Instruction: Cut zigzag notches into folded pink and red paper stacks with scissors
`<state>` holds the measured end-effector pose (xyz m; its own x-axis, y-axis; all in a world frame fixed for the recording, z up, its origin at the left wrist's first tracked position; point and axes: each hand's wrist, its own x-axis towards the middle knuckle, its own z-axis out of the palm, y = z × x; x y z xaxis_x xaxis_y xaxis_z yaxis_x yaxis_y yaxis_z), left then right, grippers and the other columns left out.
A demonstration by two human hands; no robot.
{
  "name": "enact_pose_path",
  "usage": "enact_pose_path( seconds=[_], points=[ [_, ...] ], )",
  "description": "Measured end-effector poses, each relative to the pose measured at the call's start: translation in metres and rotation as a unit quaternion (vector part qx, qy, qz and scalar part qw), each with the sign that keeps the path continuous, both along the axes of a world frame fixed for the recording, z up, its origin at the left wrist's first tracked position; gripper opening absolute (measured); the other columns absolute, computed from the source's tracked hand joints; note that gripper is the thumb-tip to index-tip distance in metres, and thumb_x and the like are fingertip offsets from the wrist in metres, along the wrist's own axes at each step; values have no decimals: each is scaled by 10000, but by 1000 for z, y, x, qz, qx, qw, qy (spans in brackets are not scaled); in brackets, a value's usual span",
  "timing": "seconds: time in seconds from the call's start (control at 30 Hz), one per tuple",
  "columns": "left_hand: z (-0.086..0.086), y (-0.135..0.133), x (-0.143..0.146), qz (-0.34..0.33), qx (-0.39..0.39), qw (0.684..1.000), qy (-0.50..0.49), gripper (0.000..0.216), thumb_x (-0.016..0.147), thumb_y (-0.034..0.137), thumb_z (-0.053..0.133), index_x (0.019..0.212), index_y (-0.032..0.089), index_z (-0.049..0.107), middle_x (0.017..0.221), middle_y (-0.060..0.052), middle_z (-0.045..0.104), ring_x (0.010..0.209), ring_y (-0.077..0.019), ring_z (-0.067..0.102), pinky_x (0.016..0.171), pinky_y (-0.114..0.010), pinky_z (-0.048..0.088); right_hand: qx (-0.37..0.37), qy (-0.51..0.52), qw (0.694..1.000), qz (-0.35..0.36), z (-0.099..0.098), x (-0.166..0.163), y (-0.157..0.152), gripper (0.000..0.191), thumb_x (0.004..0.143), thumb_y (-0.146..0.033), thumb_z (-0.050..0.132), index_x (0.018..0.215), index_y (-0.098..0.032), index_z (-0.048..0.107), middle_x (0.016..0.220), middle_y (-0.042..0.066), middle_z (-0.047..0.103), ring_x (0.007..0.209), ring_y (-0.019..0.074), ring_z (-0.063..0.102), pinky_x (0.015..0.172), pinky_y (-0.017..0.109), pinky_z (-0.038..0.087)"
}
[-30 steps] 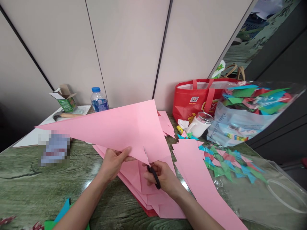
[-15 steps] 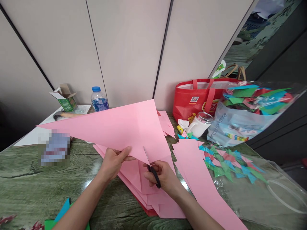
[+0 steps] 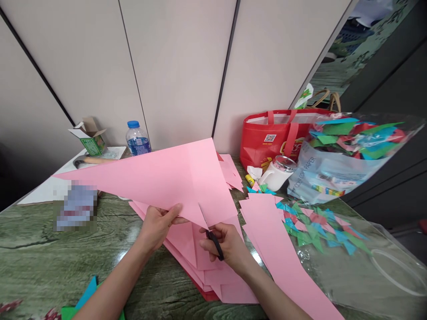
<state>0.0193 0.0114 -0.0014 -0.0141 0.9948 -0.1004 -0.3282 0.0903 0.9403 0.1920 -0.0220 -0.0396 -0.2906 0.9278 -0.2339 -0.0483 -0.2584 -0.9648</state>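
Observation:
A large folded sheet of pink paper [image 3: 167,178] is held up above the table, its long point toward the left. My left hand [image 3: 160,226] pinches its lower edge between thumb and fingers. In my right hand [image 3: 225,246] are scissors with black handles [image 3: 215,245], the fingers wrapped round them. Their blades lie at a slit in the sheet's lower edge, partly hidden by the paper. Beneath both hands rests a stack of folded pink papers [image 3: 216,280], with red paper showing under it.
Right of the stack lie long pink strips [image 3: 280,240] and a clear bag of coloured paper pieces [image 3: 316,226]. Behind stand a white mug [image 3: 276,175], a red bag [image 3: 263,133] and a filled plastic bag [image 3: 333,164]. A water bottle [image 3: 138,140] and small box [image 3: 89,138] stand back left.
Almost nothing differs. The scissors' blades look a little more closed at the slit, and both hands keep their places on the paper and scissors.

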Motion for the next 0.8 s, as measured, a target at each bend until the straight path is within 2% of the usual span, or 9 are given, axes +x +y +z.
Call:
enact_pose_path(
  seconds=[0.17, 0.3, 0.43, 0.53, 0.63, 0.73, 0.8],
  points=[
    [0, 1, -1, -6, -1, 1000, 0, 426, 540, 319, 773, 875, 75, 678, 821, -117, 731, 825, -295, 656, 657, -388, 559, -13, 7, 1000, -5, 1, -1, -1, 419, 570, -334, 761, 853, -114, 544, 534, -59, 549, 391, 88, 535, 375, 189, 390],
    [-1, 1, -2, -5, 1, 1000, 11, 375, 559, 308, 766, 834, 63, 694, 776, -115, 733, 775, -280, 666, 646, -367, 559, -25, 4, 1000, 0, 5, -1, 0, 383, 611, -368, 725, 818, -111, 530, 529, -47, 562, 377, 83, 529, 375, 188, 398],
    [-1, 1, -3, -11, 5, 1000, 13, 328, 566, 297, 766, 787, 62, 705, 741, -109, 733, 730, -262, 669, 626, -341, 558, -24, 9, 999, 41, 11, 4, 2, 308, 645, -348, 699, 755, -122, 521, 521, -47, 552, 379, 78, 527, 389, 187, 413],
    [-2, 3, -5, 4, 10, 1000, 10, 275, 565, 284, 769, 724, 69, 707, 702, -96, 730, 689, -235, 665, 606, -310, 557, -43, 19, 996, 73, 13, 12, 3, 315, 660, -327, 692, 835, -131, 517, 530, -48, 572, 400, 82, 542, 437, 214, 465],
    [-4, 7, -9, 34, 18, 999, 2, 237, 564, 261, 771, 708, 86, 703, 707, -76, 731, 678, -209, 659, 598, -289, 560, -52, 48, 988, 137, 13, 19, 5, 283, 701, -320, 660, 866, -136, 522, 531, -47, 577, 432, 85, 560, 485, 236, 497],
    [-6, 9, -13, 43, 20, 999, 1, 211, 578, 256, 762, 696, 91, 704, 730, -77, 733, 704, -212, 661, 638, -307, 565, -30, 100, 979, 174, 14, 26, 6, 224, 739, -279, 621, 903, -162, 520, 530, -72, 544, 435, 83, 565, 506, 253, 509],
    [-7, 9, -14, 34, 20, 999, 0, 219, 583, 260, 759, 712, 90, 707, 746, -88, 735, 740, -233, 666, 660, -328, 566, -5, 127, 976, 176, 15, 30, 7, 275, 765, -245, 592, 1017, -192, 498, 536, -82, 542, 433, 82, 560, 513, 269, 514]
  ],
)
